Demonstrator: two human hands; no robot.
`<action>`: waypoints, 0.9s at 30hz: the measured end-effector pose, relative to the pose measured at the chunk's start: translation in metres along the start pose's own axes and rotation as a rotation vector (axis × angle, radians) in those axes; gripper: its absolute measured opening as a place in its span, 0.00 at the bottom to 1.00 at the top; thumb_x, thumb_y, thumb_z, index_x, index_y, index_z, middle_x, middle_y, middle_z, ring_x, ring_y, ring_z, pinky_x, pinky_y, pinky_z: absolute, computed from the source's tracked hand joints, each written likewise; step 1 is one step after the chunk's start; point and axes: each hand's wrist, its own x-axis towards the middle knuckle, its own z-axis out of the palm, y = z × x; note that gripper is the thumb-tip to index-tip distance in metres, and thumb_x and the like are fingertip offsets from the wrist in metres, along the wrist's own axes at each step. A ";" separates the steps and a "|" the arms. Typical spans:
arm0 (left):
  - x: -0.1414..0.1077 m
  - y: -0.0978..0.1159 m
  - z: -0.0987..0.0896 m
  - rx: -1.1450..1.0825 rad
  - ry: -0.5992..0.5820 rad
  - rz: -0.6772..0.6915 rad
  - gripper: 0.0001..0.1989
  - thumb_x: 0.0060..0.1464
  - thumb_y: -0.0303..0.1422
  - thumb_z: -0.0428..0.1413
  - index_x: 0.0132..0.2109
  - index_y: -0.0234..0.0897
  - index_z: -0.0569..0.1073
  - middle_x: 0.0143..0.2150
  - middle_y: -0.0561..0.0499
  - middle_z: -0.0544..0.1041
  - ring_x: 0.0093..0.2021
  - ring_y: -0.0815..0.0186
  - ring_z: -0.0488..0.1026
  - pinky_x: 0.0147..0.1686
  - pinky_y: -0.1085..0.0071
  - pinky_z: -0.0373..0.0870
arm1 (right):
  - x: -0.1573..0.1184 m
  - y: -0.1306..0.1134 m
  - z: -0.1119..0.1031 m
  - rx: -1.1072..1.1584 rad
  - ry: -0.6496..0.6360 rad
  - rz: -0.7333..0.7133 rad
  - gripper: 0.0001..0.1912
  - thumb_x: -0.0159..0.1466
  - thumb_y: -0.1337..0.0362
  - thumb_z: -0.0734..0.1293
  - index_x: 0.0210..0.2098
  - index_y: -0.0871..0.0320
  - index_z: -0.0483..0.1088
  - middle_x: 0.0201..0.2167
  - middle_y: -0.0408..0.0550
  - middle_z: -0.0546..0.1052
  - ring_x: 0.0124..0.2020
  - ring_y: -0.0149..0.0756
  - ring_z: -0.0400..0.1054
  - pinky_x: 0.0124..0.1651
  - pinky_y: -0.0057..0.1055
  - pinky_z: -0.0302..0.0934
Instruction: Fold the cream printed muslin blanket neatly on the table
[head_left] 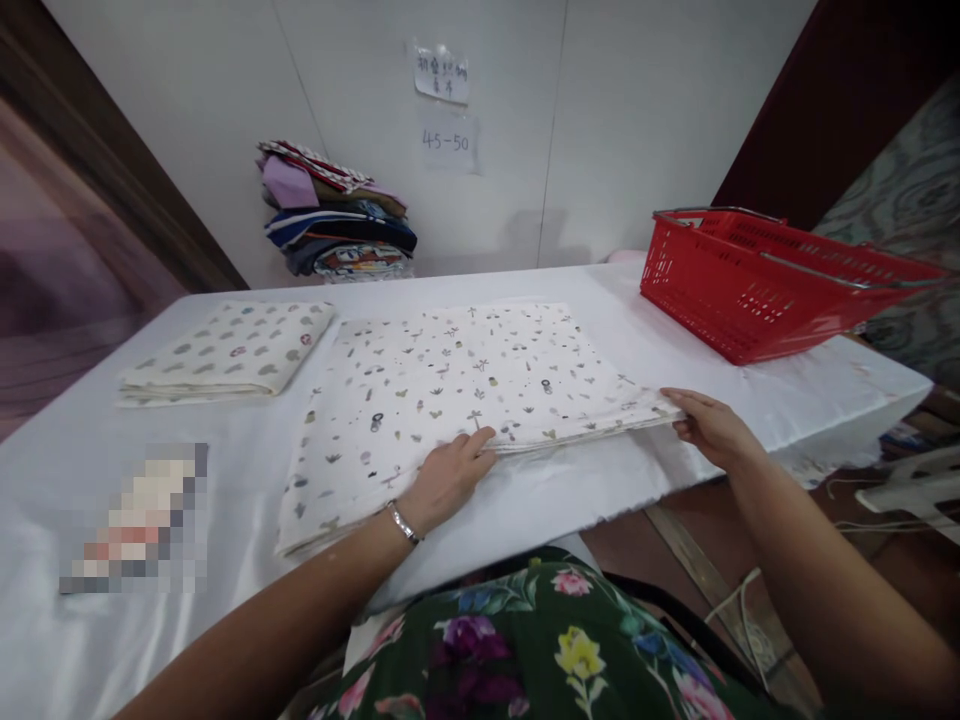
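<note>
A white cloth with a small print of plants and figures (450, 375) lies folded in layers on the table in front of me. My left hand (454, 475), with a silver bracelet at the wrist, is closed at the middle of its near edge, fingers on top and thumb close to the edge. At the cloth's right near corner, my right hand (709, 425) pinches the layers between thumb and fingers and holds them slightly drawn out to the right. Part of the near left edge is hidden behind my left forearm.
A folded cloth with grey spots (232, 345) lies at the left on the white-covered table (247, 470). Nearer me is a blurred-out flat object (139, 520). A red basket (750, 290) stands at the back right. Several folded fabrics (337, 215) are stacked by the wall.
</note>
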 end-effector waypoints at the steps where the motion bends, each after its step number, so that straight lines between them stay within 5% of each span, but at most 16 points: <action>1: -0.001 0.001 -0.002 0.004 -0.012 0.023 0.15 0.53 0.18 0.45 0.42 0.40 0.69 0.57 0.48 0.65 0.41 0.63 0.68 0.31 0.68 0.67 | 0.001 0.001 -0.001 0.009 -0.008 -0.001 0.20 0.43 0.58 0.76 0.35 0.59 0.76 0.21 0.42 0.69 0.16 0.23 0.55 0.14 0.21 0.48; 4: 0.000 0.006 -0.007 0.034 -0.046 0.035 0.17 0.54 0.19 0.46 0.47 0.41 0.68 0.57 0.49 0.65 0.41 0.63 0.67 0.33 0.66 0.68 | 0.002 0.004 -0.003 0.019 -0.032 0.018 0.21 0.44 0.57 0.76 0.36 0.59 0.75 0.22 0.42 0.69 0.16 0.23 0.55 0.14 0.21 0.49; 9: 0.006 0.016 -0.007 0.002 -0.033 -0.044 0.08 0.57 0.33 0.51 0.43 0.38 0.69 0.55 0.45 0.67 0.45 0.58 0.67 0.35 0.63 0.68 | -0.001 0.007 -0.003 0.042 -0.035 0.027 0.20 0.44 0.57 0.75 0.35 0.60 0.75 0.22 0.42 0.69 0.16 0.22 0.55 0.14 0.20 0.48; 14: 0.013 0.018 -0.008 0.026 -0.020 0.026 0.09 0.57 0.22 0.47 0.36 0.35 0.71 0.55 0.44 0.68 0.52 0.58 0.64 0.41 0.62 0.67 | -0.003 0.006 -0.002 0.040 -0.035 0.046 0.20 0.43 0.58 0.75 0.34 0.60 0.75 0.21 0.42 0.69 0.16 0.22 0.55 0.14 0.21 0.49; 22: 0.002 0.020 -0.012 -0.070 0.050 0.183 0.09 0.58 0.23 0.45 0.36 0.33 0.69 0.48 0.47 0.72 0.49 0.61 0.66 0.48 0.62 0.63 | -0.008 0.012 -0.001 -0.175 0.030 0.056 0.17 0.45 0.58 0.74 0.33 0.59 0.76 0.16 0.41 0.68 0.14 0.24 0.55 0.14 0.22 0.48; 27: 0.000 0.024 -0.013 -0.084 0.063 0.177 0.09 0.59 0.23 0.45 0.37 0.33 0.69 0.54 0.47 0.68 0.52 0.60 0.63 0.52 0.59 0.60 | -0.010 0.011 -0.001 -0.238 0.091 -0.027 0.16 0.47 0.55 0.72 0.32 0.59 0.76 0.13 0.38 0.66 0.14 0.25 0.54 0.15 0.23 0.49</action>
